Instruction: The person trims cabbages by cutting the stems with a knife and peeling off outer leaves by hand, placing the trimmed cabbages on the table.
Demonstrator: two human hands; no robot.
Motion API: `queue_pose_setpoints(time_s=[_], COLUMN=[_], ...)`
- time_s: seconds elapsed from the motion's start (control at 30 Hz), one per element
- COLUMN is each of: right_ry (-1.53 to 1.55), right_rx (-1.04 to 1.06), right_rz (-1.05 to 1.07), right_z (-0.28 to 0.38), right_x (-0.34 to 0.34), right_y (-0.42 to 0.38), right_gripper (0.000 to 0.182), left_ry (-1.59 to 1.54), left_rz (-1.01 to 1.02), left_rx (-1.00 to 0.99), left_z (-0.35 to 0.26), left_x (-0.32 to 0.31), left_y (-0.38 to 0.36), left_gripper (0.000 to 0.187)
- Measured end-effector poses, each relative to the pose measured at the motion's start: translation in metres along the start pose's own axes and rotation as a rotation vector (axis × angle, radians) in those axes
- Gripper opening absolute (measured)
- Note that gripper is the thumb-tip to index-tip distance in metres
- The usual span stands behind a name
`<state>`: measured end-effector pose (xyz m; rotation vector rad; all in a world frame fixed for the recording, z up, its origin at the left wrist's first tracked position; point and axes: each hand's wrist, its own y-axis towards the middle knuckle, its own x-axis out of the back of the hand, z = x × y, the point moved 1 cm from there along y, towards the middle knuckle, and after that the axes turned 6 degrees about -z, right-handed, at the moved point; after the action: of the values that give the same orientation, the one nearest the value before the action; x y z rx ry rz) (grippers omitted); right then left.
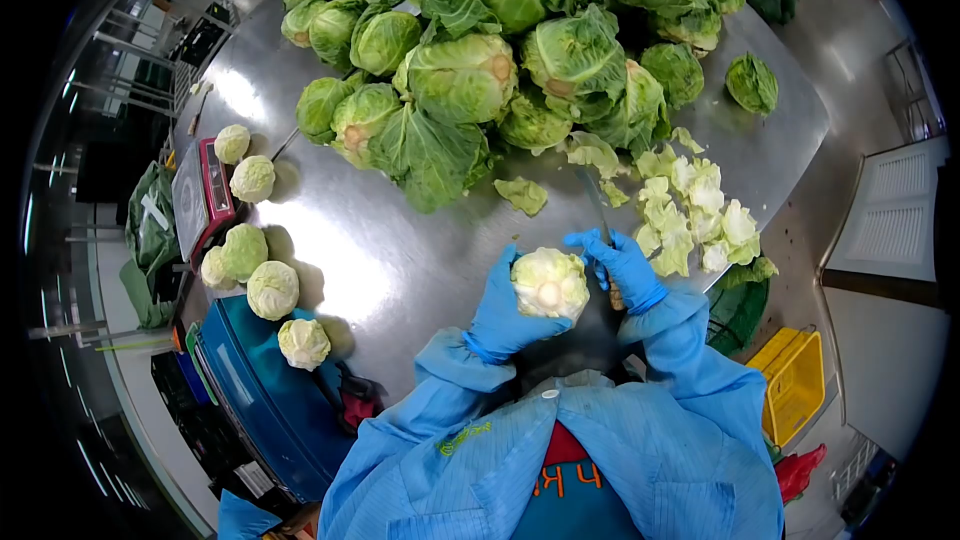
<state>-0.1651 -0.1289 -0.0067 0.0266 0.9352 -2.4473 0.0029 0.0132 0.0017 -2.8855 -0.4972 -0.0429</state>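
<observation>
In a blue glove, my left hand (500,312) is closed around a pale trimmed cabbage (551,286), its cut stem end facing up. Just to the right, my right hand (624,270), gloved too, grips a knife (594,202) by its wooden handle, the blade pointing away from me. Loose leaf trimmings (700,210) lie on the steel table right of the knife, and one leaf piece (522,195) rests beyond the held cabbage. A large heap of untrimmed green cabbages (465,77) covers the far side.
Several trimmed cabbages (273,290) stand along the left of the steel table (400,240). A red-edged scale (217,180) is at the left edge. A blue bin (265,390) stands below left, a yellow crate (793,380) on the floor at right. One cabbage (751,83) sits apart, far right.
</observation>
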Motion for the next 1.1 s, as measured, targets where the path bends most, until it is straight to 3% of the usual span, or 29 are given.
queue_pose_setpoints(time_s=[0.13, 0.23, 0.27, 0.33, 0.37, 0.43, 0.53, 0.57, 0.67, 0.73, 0.93, 1.1], right_ry=[0.053, 0.121, 0.088, 0.012, -0.026, -0.47, -0.982, -1.128, -1.121, -1.157, -1.253, -1.29], right_rx=[0.021, 0.068, 0.046, 0.231, 0.324, 0.382, 0.559, 0.632, 0.846, 0.86, 0.742, 0.688], right_rz=[0.022, -0.073, -0.057, -0.069, -0.072, -0.201, -0.333, -0.365, -0.316, -0.293, -0.225, -0.267], right_z=[-0.021, -0.024, -0.023, -0.037, -0.042, -0.018, -0.006, -0.006, -0.005, -0.006, -0.012, -0.011], right_x=[-0.011, -0.022, -0.02, -0.02, -0.021, -0.014, -0.004, 0.0, -0.003, -0.001, 0.009, 0.005], right_y=[-0.005, -0.014, -0.015, -0.011, -0.01, -0.027, -0.043, -0.048, -0.061, -0.061, -0.048, -0.041], right_gripper=[0.027, 0.023, 0.021, 0.023, 0.024, 0.025, 0.032, 0.035, 0.039, 0.041, 0.04, 0.042], left_ry=[0.017, 0.614, 0.426, 0.051, 0.2, 0.494, 0.193, 0.268, 0.484, 0.607, 0.701, 0.67], left_rz=[0.013, -0.152, -0.153, -0.159, -0.23, -0.367, -0.267, -0.253, -0.224, -0.229, -0.185, -0.207], left_rx=[-0.063, -0.287, -0.207, -0.043, -0.117, -0.267, -0.137, -0.142, -0.184, -0.251, -0.193, -0.157], left_z=[0.01, 0.006, 0.007, 0.012, 0.013, 0.013, 0.006, 0.0, -0.009, -0.006, -0.015, -0.023], left_x=[0.002, 0.012, 0.01, -0.002, -0.006, -0.015, -0.022, -0.023, -0.022, -0.025, -0.034, -0.039], left_y=[-0.006, -0.015, -0.018, -0.023, -0.023, -0.021, -0.004, 0.003, 0.017, 0.023, 0.032, 0.035], left_gripper=[0.121, 0.124, 0.122, 0.118, 0.117, 0.115, 0.11, 0.109, 0.107, 0.108, 0.11, 0.097])
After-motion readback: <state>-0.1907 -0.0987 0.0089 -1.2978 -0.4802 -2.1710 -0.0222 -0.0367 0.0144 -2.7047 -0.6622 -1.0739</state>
